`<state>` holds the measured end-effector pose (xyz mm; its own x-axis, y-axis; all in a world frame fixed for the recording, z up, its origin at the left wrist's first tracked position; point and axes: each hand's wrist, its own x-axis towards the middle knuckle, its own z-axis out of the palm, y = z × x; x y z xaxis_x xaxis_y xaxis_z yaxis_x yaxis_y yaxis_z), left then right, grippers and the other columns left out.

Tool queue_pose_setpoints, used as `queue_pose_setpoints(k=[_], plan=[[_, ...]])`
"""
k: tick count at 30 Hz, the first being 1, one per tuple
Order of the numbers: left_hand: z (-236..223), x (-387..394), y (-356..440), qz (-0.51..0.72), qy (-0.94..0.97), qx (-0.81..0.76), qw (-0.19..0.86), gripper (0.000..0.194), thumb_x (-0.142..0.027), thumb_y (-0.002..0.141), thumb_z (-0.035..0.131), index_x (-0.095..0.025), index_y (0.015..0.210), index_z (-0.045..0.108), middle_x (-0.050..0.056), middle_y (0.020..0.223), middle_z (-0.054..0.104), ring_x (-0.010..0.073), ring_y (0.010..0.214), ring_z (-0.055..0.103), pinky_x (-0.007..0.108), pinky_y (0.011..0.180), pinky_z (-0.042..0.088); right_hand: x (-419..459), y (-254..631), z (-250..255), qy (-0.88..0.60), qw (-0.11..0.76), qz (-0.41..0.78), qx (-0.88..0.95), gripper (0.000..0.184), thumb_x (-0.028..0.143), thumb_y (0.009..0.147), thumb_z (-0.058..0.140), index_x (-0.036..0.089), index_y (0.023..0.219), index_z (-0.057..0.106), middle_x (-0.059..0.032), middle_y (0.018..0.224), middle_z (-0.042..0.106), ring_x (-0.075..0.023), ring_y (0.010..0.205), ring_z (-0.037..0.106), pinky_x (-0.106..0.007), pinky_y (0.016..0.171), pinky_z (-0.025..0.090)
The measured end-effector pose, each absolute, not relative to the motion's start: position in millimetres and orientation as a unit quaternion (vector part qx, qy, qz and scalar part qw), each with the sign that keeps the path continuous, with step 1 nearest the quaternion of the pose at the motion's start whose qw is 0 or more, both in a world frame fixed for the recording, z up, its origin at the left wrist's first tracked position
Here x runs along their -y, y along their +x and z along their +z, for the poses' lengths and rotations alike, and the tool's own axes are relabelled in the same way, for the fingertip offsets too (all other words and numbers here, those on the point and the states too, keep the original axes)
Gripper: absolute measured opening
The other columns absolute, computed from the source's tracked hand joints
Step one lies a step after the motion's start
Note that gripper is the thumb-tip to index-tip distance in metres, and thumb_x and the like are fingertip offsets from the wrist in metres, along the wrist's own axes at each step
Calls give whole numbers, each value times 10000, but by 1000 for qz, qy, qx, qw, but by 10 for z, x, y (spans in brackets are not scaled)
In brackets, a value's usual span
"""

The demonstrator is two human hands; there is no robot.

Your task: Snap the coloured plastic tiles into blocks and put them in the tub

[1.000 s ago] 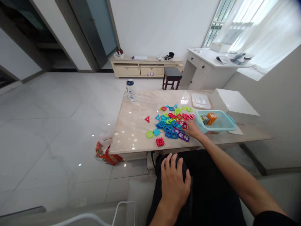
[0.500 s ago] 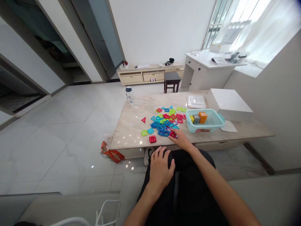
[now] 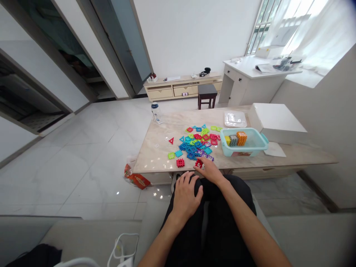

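My right hand (image 3: 209,170) grips a red interlocking plastic tile (image 3: 198,163) at the table's near edge, thumb and fingers around it; part of the tile is hidden by the fingers. My left hand (image 3: 187,194) lies on my knee, fingers stretched out and holding nothing. Just beyond the right hand spreads a heap of blue tiles (image 3: 191,150), with purple, green, cyan and red ones mixed in. Left of the held tile lies a square stack of red tiles (image 3: 180,163). A lime tile (image 3: 171,155), a cyan tile (image 3: 178,153) and a red triangle (image 3: 171,141) lie apart from the heap.
A light-blue basket (image 3: 241,152) holding yellow, grey and orange tiles stands right of the heap. Behind it are a clear plastic lid (image 3: 235,119) and a white box (image 3: 278,116). A water bottle (image 3: 156,113) stands at the table's far left corner.
My right hand has drawn the red tile away from the heap, toward the near edge and slightly left. My left hand stays on the knee. The camera view has shifted a little.
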<state>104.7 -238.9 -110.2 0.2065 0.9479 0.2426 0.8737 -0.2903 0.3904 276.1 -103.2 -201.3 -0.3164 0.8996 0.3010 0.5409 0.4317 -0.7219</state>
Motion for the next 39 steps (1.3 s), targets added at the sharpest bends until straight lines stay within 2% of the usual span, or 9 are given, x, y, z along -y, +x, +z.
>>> queue_pose_setpoints(k=[9, 21, 30, 35, 39], plan=[[-1135, 2388, 1027, 235, 771, -586, 81, 349, -286, 1005, 648, -256, 1351, 688, 96, 1494, 669, 349, 1439, 567, 596, 1205, 483, 1062, 2742, -1998, -475, 327, 258, 775, 501, 416, 994, 750, 198, 1435, 658, -164, 1403, 726, -324, 1316, 699, -520, 1146, 554], [-1131, 2384, 1024, 249, 769, -583, 88, 345, -279, 1000, 654, -268, 1343, 687, 89, 1482, 675, 345, 1431, 574, 600, 1211, 479, 1065, 2735, -1992, -470, 276, 260, 797, 481, 454, 994, 751, 184, 1387, 688, -157, 1318, 754, -327, 1245, 727, -492, 1111, 568], [-1119, 2393, 1016, 258, 761, -584, 115, 351, -283, 1000, 658, -272, 1350, 680, 84, 1488, 676, 341, 1442, 567, 590, 1229, 453, 1083, 2729, -1953, -474, 293, 257, 789, 486, 407, 977, 782, 192, 1401, 682, -159, 1344, 738, -323, 1265, 711, -497, 1128, 559], [-1150, 2071, 1030, 341, 666, -628, 215, 277, -297, 1050, 569, -239, 1297, 679, 109, 1316, 747, 296, 1239, 700, 512, 1114, 543, 1087, 2738, -1855, -436, 342, 261, 791, 466, 381, 990, 764, 233, 1424, 685, -139, 1334, 728, -315, 1267, 694, -509, 1131, 560], [-1185, 1677, 1032, 376, 610, -635, 291, 268, -370, 1038, 609, -217, 1236, 705, 114, 1193, 787, 262, 1062, 764, 420, 985, 590, 1068, 2767, -1794, -405, 364, 260, 797, 456, 342, 986, 757, 275, 1434, 698, -120, 1325, 728, -308, 1262, 691, -509, 1134, 559]])
